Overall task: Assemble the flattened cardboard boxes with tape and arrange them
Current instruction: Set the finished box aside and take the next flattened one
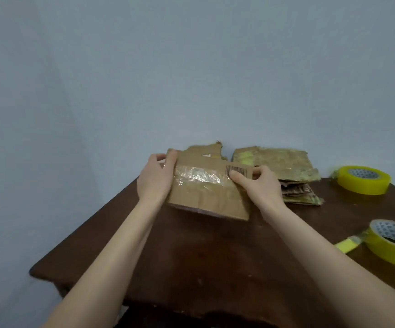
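Note:
A brown cardboard box (206, 200) with a shiny strip of clear tape and a barcode is held a little above the dark wooden table (191, 256). My left hand (155, 179) grips its left end, fingers curled over the top edge. My right hand (260, 185) pinches its right end, thumb on the barcode face. A stack of flattened cardboard pieces (286, 171) lies behind my right hand. Two rolls of yellow tape sit at the right: a far roll (363, 179) and a near roll (392, 242) with a loose end pulled out.
A pale blue wall stands right behind the table. The table's left edge runs diagonally from the box down to the near left corner (35, 272). The near tape roll is cut off by the right frame edge.

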